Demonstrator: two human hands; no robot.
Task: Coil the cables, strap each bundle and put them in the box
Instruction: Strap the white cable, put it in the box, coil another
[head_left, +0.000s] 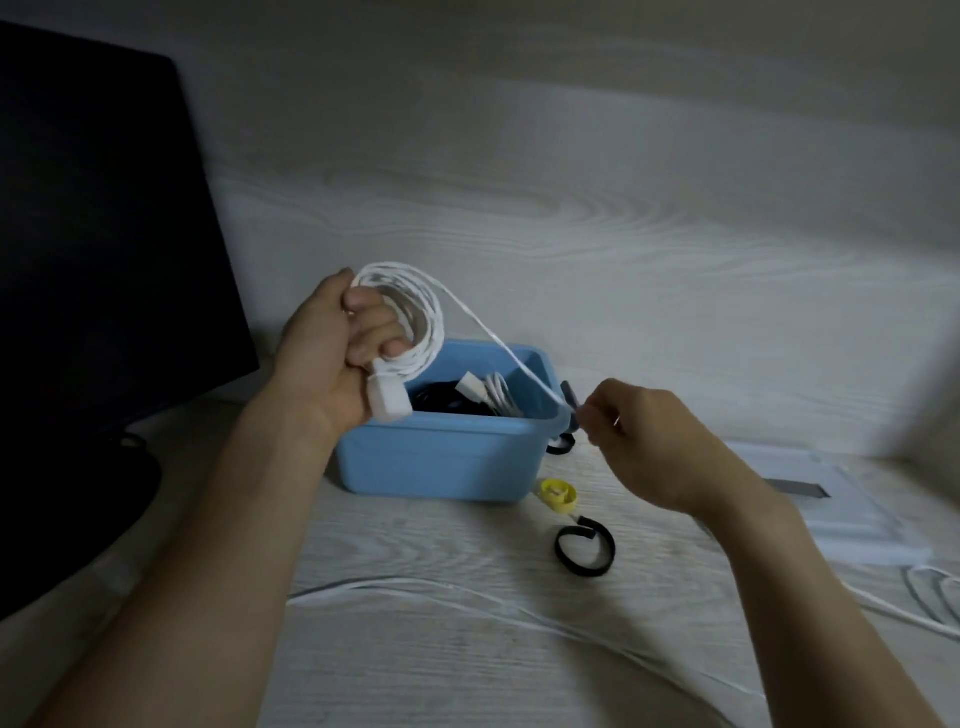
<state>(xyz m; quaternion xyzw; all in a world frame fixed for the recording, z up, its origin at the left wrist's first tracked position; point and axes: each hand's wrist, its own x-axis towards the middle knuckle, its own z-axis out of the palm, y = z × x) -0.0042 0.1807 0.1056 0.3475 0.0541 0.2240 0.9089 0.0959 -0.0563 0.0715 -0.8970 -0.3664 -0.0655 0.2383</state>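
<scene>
left hand (332, 348) grips white cable coil (410, 312) | right hand (649, 441), 4 o'clock, pinches loose strand taut for winding

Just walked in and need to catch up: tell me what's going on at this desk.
A person is coiling a white cable. The left hand holds the coil above the blue box, while the right hand pinches the loose run, feeding it in. The box already holds cable bundles. A yellow strap and a black strap lie beside it, unused; more cable trails across the desk.
</scene>
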